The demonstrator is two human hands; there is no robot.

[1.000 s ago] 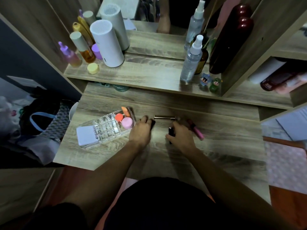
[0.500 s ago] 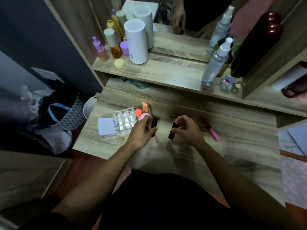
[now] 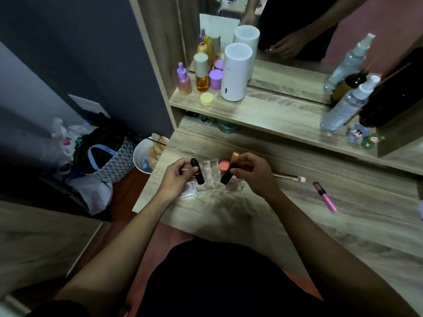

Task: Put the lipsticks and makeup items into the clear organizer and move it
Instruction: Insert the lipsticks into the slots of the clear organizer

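Two black lipstick tubes are held above the clear organizer [image 3: 210, 175], which sits on the wooden counter [image 3: 286, 216] near its left edge. The left lipstick [image 3: 197, 171] stands nearly upright, its rounded end up and leaning slightly away from the organizer's middle. The right lipstick [image 3: 228, 174] is tilted, its long axis running from lower left to upper right. The left hand [image 3: 177, 178] is curled shut around the left tube's lower half; the right hand [image 3: 251, 171] pinches the right tube's upper end between thumb and fingertips. Inside the organizer, at its right end, one orange-capped round item [image 3: 223, 165] and one peach-tipped item [image 3: 234, 156] are visible; the rest is blurred or hidden by the hands. Right of the organizer, one thin gold-handled applicator [image 3: 288, 177] lies flat, pointing away from it. Further right lies one pink lip-gloss tube [image 3: 325, 196], dark cap toward the organizer, angled down to the right.
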